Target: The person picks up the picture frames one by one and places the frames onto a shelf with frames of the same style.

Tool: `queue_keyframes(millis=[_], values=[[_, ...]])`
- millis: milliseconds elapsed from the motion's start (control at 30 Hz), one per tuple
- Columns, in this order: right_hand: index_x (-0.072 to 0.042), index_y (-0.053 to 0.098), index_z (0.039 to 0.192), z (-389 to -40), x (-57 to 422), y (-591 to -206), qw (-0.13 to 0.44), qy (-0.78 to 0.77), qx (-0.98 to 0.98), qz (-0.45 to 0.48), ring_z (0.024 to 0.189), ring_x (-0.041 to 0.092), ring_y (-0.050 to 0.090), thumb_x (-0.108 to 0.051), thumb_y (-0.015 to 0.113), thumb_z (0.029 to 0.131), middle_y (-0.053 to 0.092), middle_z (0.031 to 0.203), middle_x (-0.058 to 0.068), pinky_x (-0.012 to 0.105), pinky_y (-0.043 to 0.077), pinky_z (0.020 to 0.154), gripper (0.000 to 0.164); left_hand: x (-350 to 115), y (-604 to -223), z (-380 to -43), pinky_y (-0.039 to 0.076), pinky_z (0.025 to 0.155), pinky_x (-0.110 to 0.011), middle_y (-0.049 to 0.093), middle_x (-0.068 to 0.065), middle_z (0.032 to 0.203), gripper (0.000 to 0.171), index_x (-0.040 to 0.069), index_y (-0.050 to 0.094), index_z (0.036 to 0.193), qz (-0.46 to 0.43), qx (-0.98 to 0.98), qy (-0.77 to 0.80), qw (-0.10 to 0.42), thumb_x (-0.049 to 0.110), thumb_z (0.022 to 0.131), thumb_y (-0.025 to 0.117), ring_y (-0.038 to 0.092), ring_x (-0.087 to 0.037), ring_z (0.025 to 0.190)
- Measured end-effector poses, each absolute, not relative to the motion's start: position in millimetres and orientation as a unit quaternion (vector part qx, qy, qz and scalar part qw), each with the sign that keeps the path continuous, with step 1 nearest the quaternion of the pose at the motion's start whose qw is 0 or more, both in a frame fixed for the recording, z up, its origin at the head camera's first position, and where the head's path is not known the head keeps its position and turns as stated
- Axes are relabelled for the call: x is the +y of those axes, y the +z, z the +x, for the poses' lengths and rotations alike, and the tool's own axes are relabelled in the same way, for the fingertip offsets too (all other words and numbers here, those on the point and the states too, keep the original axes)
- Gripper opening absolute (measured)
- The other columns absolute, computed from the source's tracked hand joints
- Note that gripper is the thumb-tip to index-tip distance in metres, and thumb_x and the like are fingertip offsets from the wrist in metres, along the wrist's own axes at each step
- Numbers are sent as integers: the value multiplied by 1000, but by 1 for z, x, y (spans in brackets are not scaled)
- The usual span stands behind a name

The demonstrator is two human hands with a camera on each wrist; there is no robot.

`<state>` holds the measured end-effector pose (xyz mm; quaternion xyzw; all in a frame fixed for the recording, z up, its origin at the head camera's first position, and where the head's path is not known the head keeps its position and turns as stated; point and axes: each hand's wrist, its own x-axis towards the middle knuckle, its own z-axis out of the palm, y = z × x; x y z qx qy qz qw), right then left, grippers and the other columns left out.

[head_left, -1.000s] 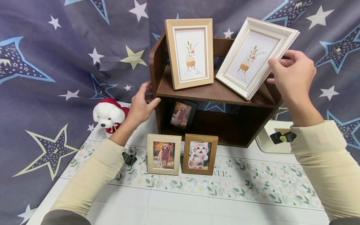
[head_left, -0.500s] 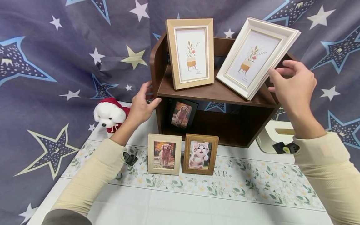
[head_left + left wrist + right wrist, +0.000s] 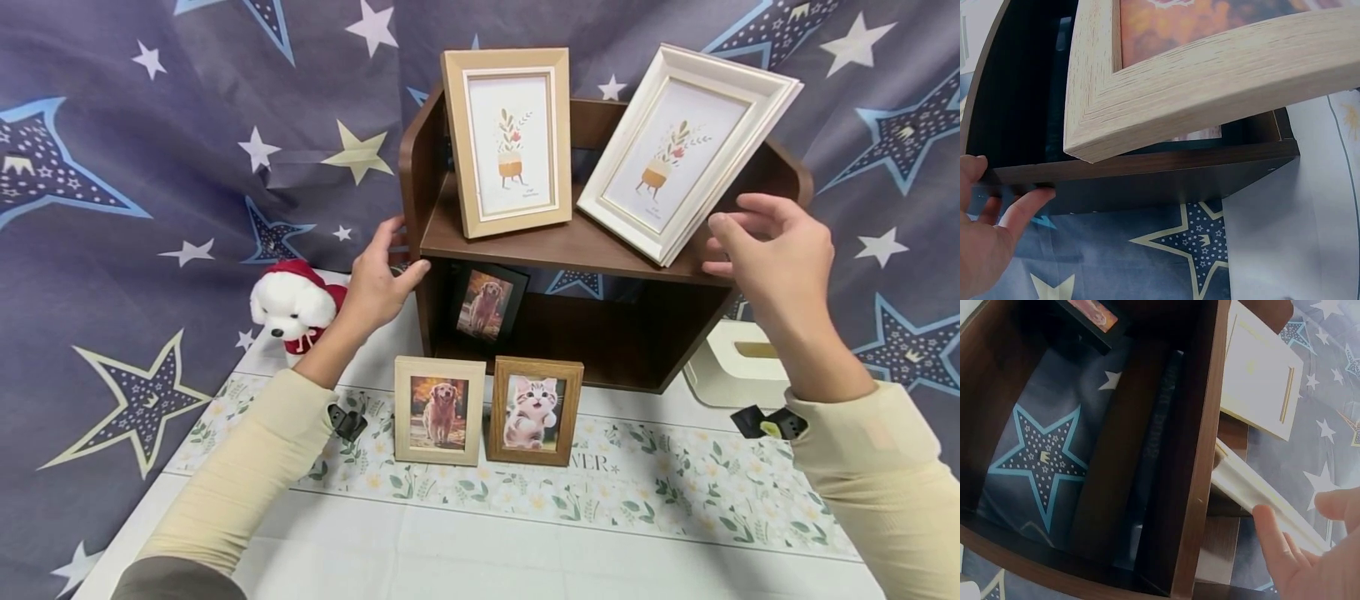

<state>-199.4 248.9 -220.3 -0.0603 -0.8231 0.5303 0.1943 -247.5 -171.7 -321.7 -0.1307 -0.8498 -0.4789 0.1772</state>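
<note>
A dark brown two-tier shelf stands on the table. My left hand holds its left side panel, the thumb at the front edge and the fingers on the outer side. On the upper tier a tan picture frame stands beside a white picture frame, which leans to the right; both show a potted plant print. My right hand is beside the white frame's lower right edge with loosely bent fingers and nothing in its grasp. In the right wrist view, the thumb and fingers of the right hand are spread apart near the white frame.
A black frame with a dog photo is inside the lower tier. In front stand a pale wood dog frame and a brown wood kitten frame. A plush white dog sits left; a cream box stands right.
My right hand has come off the white frame's edge and moved down slightly. The frame stays tilted. My left hand has kept its hold on the shelf.
</note>
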Motion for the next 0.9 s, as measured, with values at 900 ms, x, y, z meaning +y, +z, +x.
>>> queue_keyframes(millis=[900], values=[[0, 62, 124, -184, 246, -271, 147, 645, -750, -7, 72, 5, 74, -15, 75, 92, 73, 92, -5, 25, 61, 59, 38, -172, -321, -247, 57, 96, -55, 58, -23, 139, 64, 9, 39, 152, -129, -852, -475, 176, 13, 96, 70, 65, -40, 121]])
